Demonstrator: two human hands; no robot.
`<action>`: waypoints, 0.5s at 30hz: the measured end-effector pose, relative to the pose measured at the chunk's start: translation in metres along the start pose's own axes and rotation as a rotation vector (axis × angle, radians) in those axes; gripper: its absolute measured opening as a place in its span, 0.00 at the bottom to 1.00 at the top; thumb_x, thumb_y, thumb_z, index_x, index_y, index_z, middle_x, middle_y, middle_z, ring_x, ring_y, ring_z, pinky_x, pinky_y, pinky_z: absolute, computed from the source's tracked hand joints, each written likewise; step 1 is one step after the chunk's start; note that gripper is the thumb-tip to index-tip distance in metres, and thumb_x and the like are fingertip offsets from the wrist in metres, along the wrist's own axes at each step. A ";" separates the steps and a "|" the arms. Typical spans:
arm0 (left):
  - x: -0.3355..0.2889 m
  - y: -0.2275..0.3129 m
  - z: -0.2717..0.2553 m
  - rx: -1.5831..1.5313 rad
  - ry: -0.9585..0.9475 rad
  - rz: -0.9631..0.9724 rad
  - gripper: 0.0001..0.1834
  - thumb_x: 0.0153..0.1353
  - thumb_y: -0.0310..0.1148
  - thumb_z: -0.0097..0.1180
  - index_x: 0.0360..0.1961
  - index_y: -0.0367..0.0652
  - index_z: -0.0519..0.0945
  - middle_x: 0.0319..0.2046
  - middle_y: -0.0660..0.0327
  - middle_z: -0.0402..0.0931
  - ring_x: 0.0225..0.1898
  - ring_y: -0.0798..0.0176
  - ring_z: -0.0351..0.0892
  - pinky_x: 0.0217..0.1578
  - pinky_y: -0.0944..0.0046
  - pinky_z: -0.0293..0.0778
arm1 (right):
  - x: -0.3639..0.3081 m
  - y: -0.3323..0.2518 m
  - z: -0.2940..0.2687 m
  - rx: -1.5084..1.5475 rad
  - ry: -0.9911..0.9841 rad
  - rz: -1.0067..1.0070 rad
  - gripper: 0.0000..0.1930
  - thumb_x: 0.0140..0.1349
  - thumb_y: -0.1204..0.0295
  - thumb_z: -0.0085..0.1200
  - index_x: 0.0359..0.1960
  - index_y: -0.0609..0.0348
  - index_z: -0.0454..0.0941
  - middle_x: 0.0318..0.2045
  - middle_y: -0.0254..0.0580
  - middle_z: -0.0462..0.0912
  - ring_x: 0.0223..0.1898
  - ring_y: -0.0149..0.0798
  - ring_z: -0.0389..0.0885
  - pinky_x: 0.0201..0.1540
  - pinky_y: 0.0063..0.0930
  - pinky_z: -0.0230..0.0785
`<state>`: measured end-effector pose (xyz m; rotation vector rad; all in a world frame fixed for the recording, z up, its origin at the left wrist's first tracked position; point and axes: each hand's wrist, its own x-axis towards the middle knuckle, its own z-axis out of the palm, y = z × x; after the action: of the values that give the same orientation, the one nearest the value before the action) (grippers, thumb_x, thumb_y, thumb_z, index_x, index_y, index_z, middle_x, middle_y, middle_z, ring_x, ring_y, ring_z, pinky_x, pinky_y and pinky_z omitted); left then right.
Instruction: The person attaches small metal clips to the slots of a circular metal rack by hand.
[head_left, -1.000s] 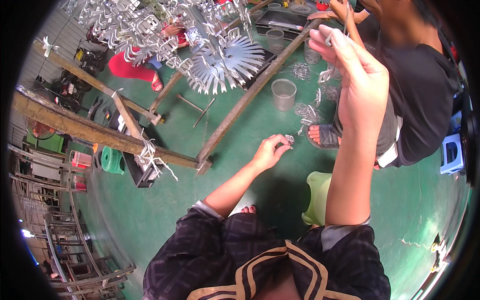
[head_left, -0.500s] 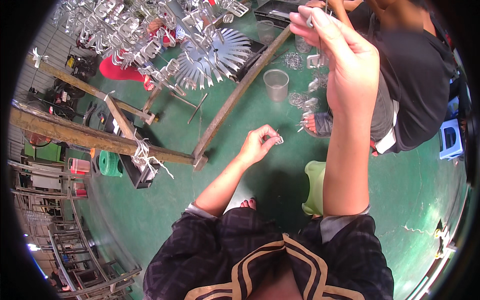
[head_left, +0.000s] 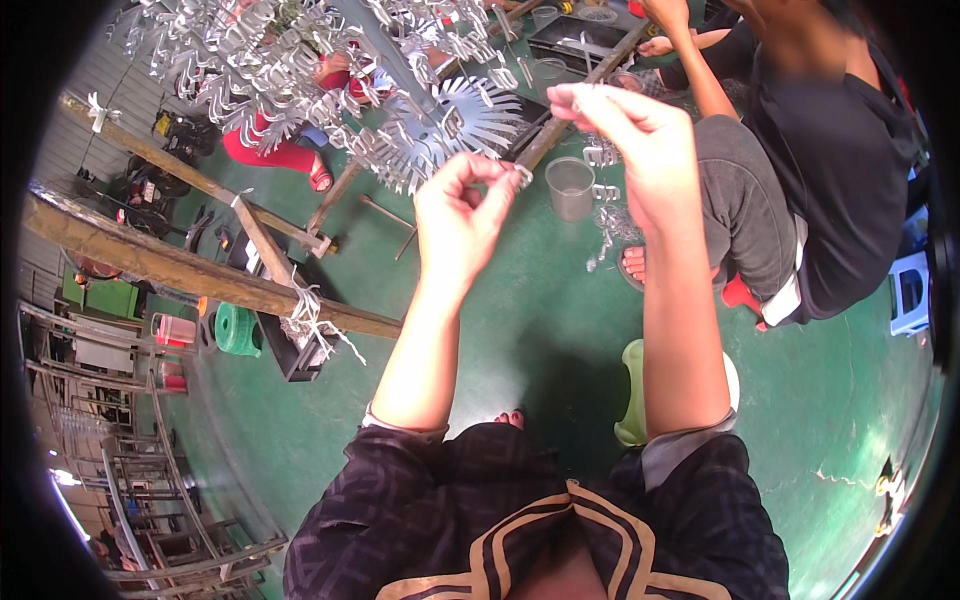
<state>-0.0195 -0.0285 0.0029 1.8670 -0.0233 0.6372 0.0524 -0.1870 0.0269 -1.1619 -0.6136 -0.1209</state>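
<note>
My left hand [head_left: 455,220] has thumb and forefinger closed on a small metal buckle [head_left: 523,177], out beyond the fingertips. My right hand [head_left: 655,150], raised farther out to the right, is pinched nearly shut, seemingly on a string of buckles [head_left: 601,156] hanging just below it; glare hides the exact grip. A light hold on the buckle's edge should leave its opening usable, and a steady right hand should stop the string swinging and tangling.

I'd mind the slotted metal disc [head_left: 412,142] and its hanging pieces, to the far left, and the wooden beam [head_left: 551,140] running past my left fingers. A clear plastic cup [head_left: 572,192] sits beyond the string; the co-worker's knee [head_left: 728,165] is to the right. The roomier side is nearer me, above the green floor [head_left: 500,365], left of the green stool [head_left: 632,405].
</note>
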 end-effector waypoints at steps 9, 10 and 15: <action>0.027 0.005 -0.019 0.238 0.183 0.034 0.04 0.50 0.25 0.61 0.26 0.37 0.78 0.22 0.66 0.77 0.23 0.78 0.71 0.25 0.76 0.66 | 0.022 0.036 0.037 0.160 -0.141 0.115 0.12 0.55 0.76 0.57 0.40 0.69 0.79 0.35 0.41 0.81 0.36 0.26 0.75 0.42 0.19 0.68; 0.028 0.005 -0.021 0.246 0.185 0.034 0.04 0.50 0.25 0.61 0.26 0.37 0.78 0.22 0.66 0.77 0.23 0.78 0.71 0.25 0.76 0.66 | 0.025 0.040 0.041 0.152 -0.147 0.112 0.12 0.55 0.75 0.57 0.40 0.68 0.79 0.36 0.41 0.81 0.37 0.27 0.75 0.42 0.19 0.68; 0.032 0.003 -0.024 0.262 0.189 0.030 0.05 0.50 0.25 0.61 0.25 0.36 0.78 0.21 0.66 0.76 0.22 0.77 0.71 0.25 0.75 0.67 | 0.044 0.054 0.052 0.097 -0.184 0.138 0.11 0.55 0.74 0.57 0.39 0.67 0.80 0.36 0.42 0.81 0.37 0.28 0.75 0.42 0.21 0.68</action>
<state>-0.0034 0.0006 0.0253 2.0515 0.1628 0.8688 0.0897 -0.1089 0.0182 -1.1253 -0.6911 0.1331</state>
